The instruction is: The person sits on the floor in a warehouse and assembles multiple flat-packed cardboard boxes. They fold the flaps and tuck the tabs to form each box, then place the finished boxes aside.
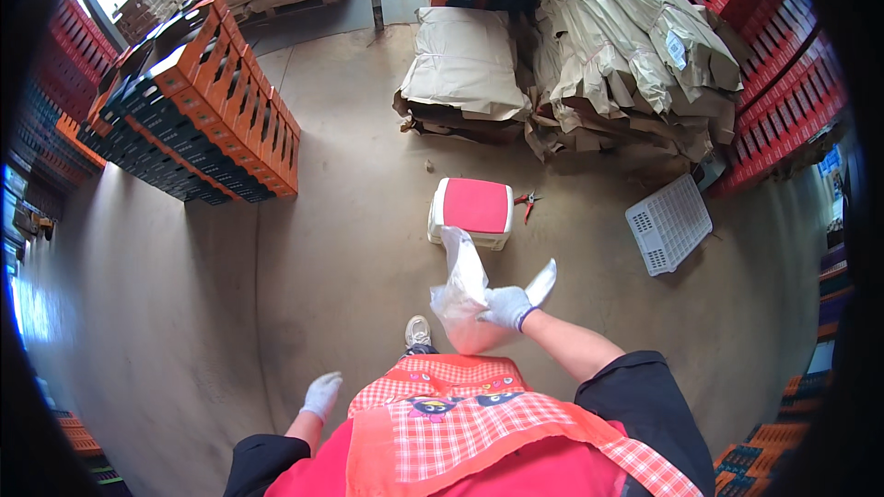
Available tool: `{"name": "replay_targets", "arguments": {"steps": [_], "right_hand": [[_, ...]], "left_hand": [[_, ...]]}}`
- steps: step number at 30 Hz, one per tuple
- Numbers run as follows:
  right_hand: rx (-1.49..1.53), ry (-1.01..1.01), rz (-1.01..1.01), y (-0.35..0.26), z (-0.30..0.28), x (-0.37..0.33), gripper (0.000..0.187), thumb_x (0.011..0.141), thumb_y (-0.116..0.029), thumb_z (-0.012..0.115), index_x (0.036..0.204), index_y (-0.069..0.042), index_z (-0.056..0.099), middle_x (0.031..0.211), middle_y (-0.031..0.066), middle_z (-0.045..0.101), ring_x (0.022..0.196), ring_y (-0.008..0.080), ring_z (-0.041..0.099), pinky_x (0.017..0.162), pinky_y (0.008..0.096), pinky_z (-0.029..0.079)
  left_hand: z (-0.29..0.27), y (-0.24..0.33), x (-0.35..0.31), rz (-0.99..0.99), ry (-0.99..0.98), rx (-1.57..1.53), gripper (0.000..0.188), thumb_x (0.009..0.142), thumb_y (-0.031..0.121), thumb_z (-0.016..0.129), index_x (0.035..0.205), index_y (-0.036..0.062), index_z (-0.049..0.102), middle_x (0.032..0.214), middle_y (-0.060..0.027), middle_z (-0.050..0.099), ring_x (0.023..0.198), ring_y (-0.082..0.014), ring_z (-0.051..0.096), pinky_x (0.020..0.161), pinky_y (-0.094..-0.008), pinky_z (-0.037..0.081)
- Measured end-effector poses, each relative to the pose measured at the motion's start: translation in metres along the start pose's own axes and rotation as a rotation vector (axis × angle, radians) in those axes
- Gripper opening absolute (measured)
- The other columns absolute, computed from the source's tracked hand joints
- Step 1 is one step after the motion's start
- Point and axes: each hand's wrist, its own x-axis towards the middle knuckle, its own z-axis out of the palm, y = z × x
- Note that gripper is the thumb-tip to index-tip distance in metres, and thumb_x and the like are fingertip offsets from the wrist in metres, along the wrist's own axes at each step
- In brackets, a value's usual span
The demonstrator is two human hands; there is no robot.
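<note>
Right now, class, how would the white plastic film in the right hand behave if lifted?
The white plastic film is probably floppy: it creases and flares from the right hand. It seems light, since one hand carries it. Partly see-through, it may tear.

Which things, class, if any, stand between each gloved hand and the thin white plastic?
Nothing stands between the right hand and the white plastic: the hand grips it. From the left hand, nothing visible seems to block the way; the shoe shows between them, but down on the floor.
</note>
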Motion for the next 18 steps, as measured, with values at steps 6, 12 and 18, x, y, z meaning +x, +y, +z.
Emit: {"name": "replay_targets", "arguments": {"steps": [6,12,18], "right_hand": [[-0.016,-0.003,-0.121,0.108,-0.079,0.148,0.051,0.077,-0.050,0.069,0.110,-0.012,0.064,0.098,0.0163,0.070,0.091,0.0347,0.067,0.079,0.0449,0.053],[-0.119,0.188,0.236,0.200,-0.113,0.288,0.062,0.082,-0.044,0.065,0.134,-0.011,0.054,0.118,0.0095,0.068,0.107,0.0305,0.065,0.087,0.0433,0.053],[0.143,-0.303,-0.153,0.230,-0.084,0.200,0.043,0.081,-0.036,0.060,0.113,-0.006,0.064,0.113,0.0183,0.067,0.106,0.0330,0.064,0.089,0.0440,0.051]], "left_hand": [[-0.046,0.227,0.103,-0.099,0.233,-0.492,0.035,0.095,0.017,0.058,0.125,0.0002,0.061,0.121,-0.0096,0.065,0.113,-0.0161,0.058,0.099,-0.0282,0.043],[0.038,0.299,0.152,-0.276,0.152,-0.322,0.036,0.094,0.018,0.058,0.126,0.0027,0.062,0.119,-0.0132,0.067,0.110,-0.0180,0.062,0.097,-0.0287,0.046],[0.092,0.427,0.185,-0.315,-0.235,-0.132,0.043,0.094,0.029,0.055,0.129,0.0058,0.059,0.132,-0.0156,0.059,0.125,-0.0268,0.054,0.106,-0.0328,0.040]]}}
